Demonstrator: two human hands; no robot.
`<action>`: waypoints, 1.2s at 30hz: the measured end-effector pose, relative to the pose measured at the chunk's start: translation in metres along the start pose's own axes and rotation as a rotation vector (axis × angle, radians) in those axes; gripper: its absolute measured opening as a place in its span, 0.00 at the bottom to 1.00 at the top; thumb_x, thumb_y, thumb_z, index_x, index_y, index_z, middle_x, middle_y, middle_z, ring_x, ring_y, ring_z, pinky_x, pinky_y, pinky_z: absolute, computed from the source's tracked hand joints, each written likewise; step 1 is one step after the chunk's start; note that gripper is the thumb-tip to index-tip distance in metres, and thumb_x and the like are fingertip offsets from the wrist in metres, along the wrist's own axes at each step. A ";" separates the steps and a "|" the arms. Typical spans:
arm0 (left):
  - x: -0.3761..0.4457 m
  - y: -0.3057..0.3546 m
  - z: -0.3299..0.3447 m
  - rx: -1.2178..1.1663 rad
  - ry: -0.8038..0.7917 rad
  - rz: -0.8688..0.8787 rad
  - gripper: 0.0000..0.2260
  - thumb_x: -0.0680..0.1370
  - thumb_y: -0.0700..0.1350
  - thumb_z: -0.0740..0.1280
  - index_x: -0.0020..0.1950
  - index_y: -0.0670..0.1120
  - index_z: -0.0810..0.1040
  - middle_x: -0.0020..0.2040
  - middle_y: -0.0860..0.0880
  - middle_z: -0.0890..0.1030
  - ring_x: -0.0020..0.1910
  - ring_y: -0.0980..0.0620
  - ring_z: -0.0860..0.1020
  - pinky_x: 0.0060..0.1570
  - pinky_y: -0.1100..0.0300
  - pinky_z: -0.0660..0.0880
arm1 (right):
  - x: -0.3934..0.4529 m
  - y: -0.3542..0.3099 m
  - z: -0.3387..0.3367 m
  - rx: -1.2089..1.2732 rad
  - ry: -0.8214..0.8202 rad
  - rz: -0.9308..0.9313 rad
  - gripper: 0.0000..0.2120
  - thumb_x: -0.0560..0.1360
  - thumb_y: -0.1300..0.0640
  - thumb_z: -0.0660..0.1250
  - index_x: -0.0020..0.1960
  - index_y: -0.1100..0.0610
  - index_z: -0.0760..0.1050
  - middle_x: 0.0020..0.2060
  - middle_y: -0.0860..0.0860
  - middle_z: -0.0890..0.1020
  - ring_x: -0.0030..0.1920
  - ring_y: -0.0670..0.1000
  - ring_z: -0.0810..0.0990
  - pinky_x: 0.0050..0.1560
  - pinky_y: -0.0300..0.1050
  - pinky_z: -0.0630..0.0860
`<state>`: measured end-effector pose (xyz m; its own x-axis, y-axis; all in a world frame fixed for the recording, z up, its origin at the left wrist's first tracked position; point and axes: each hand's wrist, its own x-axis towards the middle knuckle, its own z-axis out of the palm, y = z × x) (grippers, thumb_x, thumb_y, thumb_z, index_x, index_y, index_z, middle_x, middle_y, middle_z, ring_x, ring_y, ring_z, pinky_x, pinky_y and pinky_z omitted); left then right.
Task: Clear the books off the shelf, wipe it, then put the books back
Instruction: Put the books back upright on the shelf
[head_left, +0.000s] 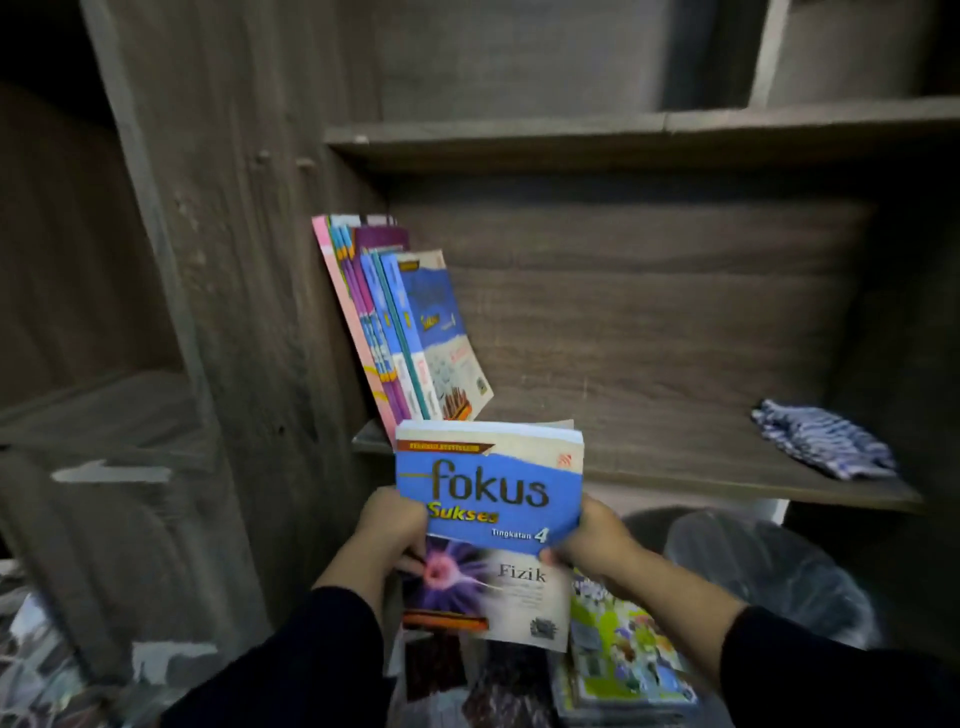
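Note:
I hold a blue and white "Fokus Sukses Fizik" book (493, 514) upright in front of the wooden shelf (675, 467). My left hand (392, 525) grips its left edge and my right hand (597, 540) grips its right edge. Several thin books (405, 322) lean against the shelf's left wall, just behind the held book. A blue and white striped cloth (826, 441) lies crumpled on the shelf at the right. Below my hands lie more books, among them one with a green cover (623, 649).
An upper shelf board (623, 135) runs overhead. A dark wooden side panel (234, 260) stands to the left. Under the shelf at right sits a round bin lined with a clear plastic bag (753, 566). Clutter fills the lower left corner.

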<state>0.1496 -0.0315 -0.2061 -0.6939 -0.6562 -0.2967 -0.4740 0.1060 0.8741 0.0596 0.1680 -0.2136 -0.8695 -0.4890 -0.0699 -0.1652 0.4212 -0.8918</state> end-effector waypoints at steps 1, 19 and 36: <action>-0.008 0.017 -0.003 0.025 -0.042 0.004 0.12 0.69 0.21 0.58 0.36 0.36 0.71 0.23 0.38 0.71 0.17 0.44 0.74 0.24 0.49 0.78 | -0.001 -0.009 -0.013 -0.012 0.000 -0.001 0.17 0.64 0.73 0.70 0.39 0.51 0.75 0.42 0.53 0.82 0.44 0.53 0.80 0.37 0.47 0.79; 0.078 0.125 0.107 0.060 -0.134 0.368 0.05 0.68 0.41 0.66 0.33 0.43 0.79 0.35 0.40 0.83 0.38 0.42 0.82 0.39 0.49 0.78 | 0.089 -0.019 -0.160 0.446 0.302 0.032 0.10 0.77 0.64 0.65 0.50 0.72 0.78 0.28 0.56 0.83 0.24 0.50 0.81 0.33 0.45 0.78; 0.059 0.156 0.118 0.312 -0.001 0.276 0.13 0.70 0.38 0.72 0.53 0.38 0.78 0.51 0.40 0.83 0.50 0.44 0.82 0.52 0.54 0.79 | 0.096 -0.022 -0.141 0.682 0.200 0.286 0.19 0.81 0.52 0.58 0.63 0.65 0.72 0.43 0.59 0.80 0.37 0.57 0.79 0.30 0.46 0.74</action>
<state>-0.0290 0.0343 -0.1326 -0.8184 -0.5707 -0.0676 -0.4114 0.4998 0.7622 -0.0862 0.2194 -0.1371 -0.9136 -0.2570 -0.3152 0.3465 -0.0860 -0.9341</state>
